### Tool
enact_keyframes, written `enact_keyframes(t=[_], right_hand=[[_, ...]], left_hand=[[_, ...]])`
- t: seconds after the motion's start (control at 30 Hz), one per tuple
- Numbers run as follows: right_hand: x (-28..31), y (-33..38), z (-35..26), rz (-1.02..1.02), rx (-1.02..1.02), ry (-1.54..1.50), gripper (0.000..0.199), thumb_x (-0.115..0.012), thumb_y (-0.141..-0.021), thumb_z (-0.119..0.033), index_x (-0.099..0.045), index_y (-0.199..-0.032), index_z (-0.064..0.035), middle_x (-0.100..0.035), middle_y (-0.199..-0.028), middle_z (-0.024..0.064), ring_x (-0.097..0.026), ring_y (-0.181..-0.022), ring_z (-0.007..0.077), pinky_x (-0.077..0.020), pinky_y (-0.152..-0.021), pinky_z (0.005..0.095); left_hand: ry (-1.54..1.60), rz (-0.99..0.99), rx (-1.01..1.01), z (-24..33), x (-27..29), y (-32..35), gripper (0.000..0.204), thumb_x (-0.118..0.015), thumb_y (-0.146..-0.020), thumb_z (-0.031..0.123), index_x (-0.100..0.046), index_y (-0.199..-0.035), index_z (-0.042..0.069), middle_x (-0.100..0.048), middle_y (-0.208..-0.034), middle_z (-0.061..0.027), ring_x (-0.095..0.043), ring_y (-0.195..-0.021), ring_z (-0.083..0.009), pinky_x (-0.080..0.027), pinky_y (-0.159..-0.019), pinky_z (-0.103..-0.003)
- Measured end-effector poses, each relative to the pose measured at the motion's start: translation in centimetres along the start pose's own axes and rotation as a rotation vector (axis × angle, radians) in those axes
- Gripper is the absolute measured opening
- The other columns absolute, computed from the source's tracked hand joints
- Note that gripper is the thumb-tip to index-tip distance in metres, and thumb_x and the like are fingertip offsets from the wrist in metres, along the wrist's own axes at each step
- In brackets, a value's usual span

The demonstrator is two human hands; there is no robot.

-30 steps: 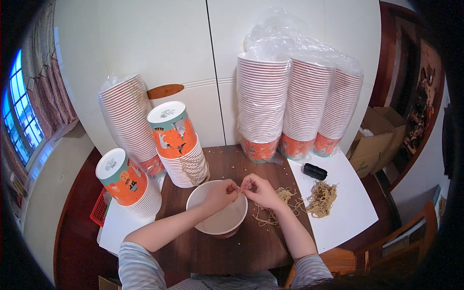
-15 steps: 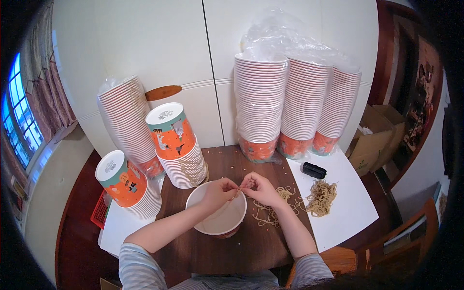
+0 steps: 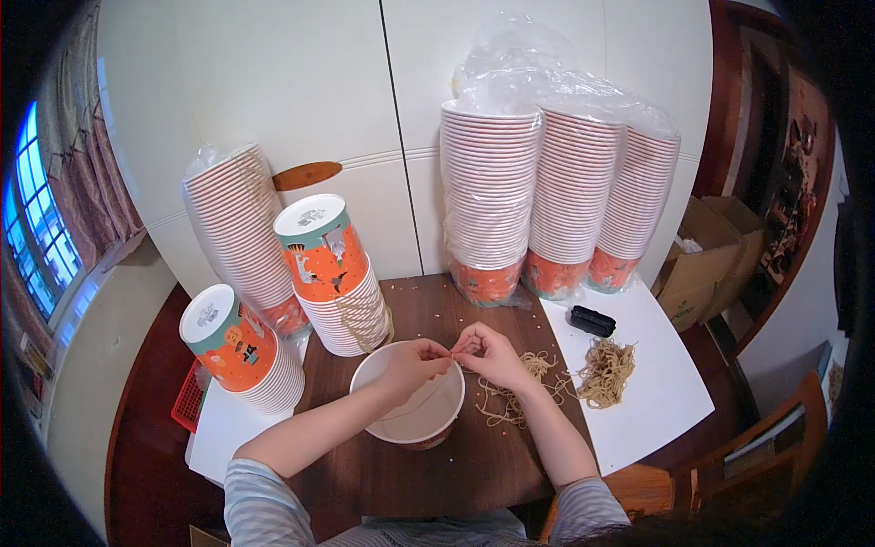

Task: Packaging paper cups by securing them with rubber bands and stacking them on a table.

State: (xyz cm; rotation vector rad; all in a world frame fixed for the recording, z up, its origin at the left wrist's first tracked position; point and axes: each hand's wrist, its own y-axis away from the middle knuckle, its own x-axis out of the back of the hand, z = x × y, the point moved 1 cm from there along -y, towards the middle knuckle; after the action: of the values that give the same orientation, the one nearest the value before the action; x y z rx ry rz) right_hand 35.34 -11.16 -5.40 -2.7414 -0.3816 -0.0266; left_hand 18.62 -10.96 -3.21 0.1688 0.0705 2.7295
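Observation:
A large white paper bucket (image 3: 437,415) stands upright on the brown table, its open mouth facing up. Over its far rim my left hand (image 3: 417,366) is closed in a pinch on a thin tan string (image 3: 415,407), which trails down into the bucket. My right hand (image 3: 489,354) pinches at the same spot, its fingertips touching the left ones just right of the rim. The exact bit of string between the fingertips is mostly hidden. Beside my right wrist lies a loose tangle of tan strings (image 3: 510,401).
Inverted orange-and-green bucket stacks (image 3: 324,269) (image 3: 239,337) stand at left, the nearer-middle one with strings draped on it. Plastic-wrapped stacks (image 3: 492,201) line the back right. A string bundle (image 3: 606,374) and a black object (image 3: 592,321) lie on the white board.
My fingertips have shifted very slightly while staying together. The string hanging into the bucket lies a little differently; everything else looks the same.

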Motion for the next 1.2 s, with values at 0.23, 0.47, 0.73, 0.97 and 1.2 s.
enact_keyframes(t=[0.23,0.47,0.73,0.97,1.2], right_hand=[[0.2,0.1,-0.6,0.006,-0.044,0.021,0.016,-0.059,-0.076,-0.001,-0.049,-0.088,-0.0007,-0.06,-0.08,0.0059,-0.058,-0.078,0.0101,-0.0465,-0.067,0.0221],[0.0,0.1,-1.1,0.036,-0.032,0.145,0.015,-0.061,-0.075,-0.003,-0.051,-0.085,-0.0018,-0.06,-0.078,0.0044,-0.058,-0.073,0.0087,-0.0463,-0.065,0.0228],[0.0,0.2,-0.8,0.044,-0.003,0.112,0.013,-0.061,-0.075,-0.004,-0.052,-0.084,-0.0033,-0.06,-0.075,0.0029,-0.057,-0.071,0.0075,-0.0459,-0.064,0.0223],[0.2,0.2,-0.9,0.03,0.0,0.188,0.012,-0.058,-0.075,-0.003,-0.052,-0.085,-0.0033,-0.059,-0.074,0.0024,-0.056,-0.07,0.007,-0.0456,-0.063,0.0223],[0.0,0.3,-1.2,0.043,0.029,0.209,0.012,-0.058,-0.075,-0.004,-0.052,-0.085,-0.003,-0.059,-0.073,0.0029,-0.056,-0.068,0.0078,-0.0458,-0.062,0.0231]], left_hand=[[-0.063,0.027,-0.013,0.4,-0.3,0.1,0.013,-0.064,-0.07,0.009,-0.057,-0.08,0.004,-0.056,-0.07,-0.0008,-0.05,-0.061,-0.0066,-0.037,-0.05,-0.019],[-0.101,0.003,-0.042,-1.0,0.3,-0.6,0.015,-0.063,-0.074,0.008,-0.056,-0.085,0.001,-0.058,-0.074,-0.003,-0.053,-0.067,-0.0079,-0.041,-0.057,-0.02],[-0.246,-0.046,-0.288,-0.5,0.7,-0.7,0.033,-0.061,-0.075,0.006,-0.045,-0.105,0.004,-0.059,-0.075,-0.0033,-0.051,-0.067,-0.0065,-0.041,-0.059,-0.02],[-0.398,-0.101,-0.326,0.5,0.8,-0.3,0.033,-0.059,-0.077,0.007,-0.043,-0.105,0.006,-0.06,-0.08,-0.0008,-0.05,-0.068,-0.0047,-0.038,-0.059,-0.019],[-0.438,-0.135,-0.403,0.4,1.1,-0.6,0.038,-0.06,-0.075,0.008,-0.039,-0.107,0.005,-0.06,-0.077,-0.0013,-0.051,-0.064,-0.0079,-0.04,-0.057,-0.023]])
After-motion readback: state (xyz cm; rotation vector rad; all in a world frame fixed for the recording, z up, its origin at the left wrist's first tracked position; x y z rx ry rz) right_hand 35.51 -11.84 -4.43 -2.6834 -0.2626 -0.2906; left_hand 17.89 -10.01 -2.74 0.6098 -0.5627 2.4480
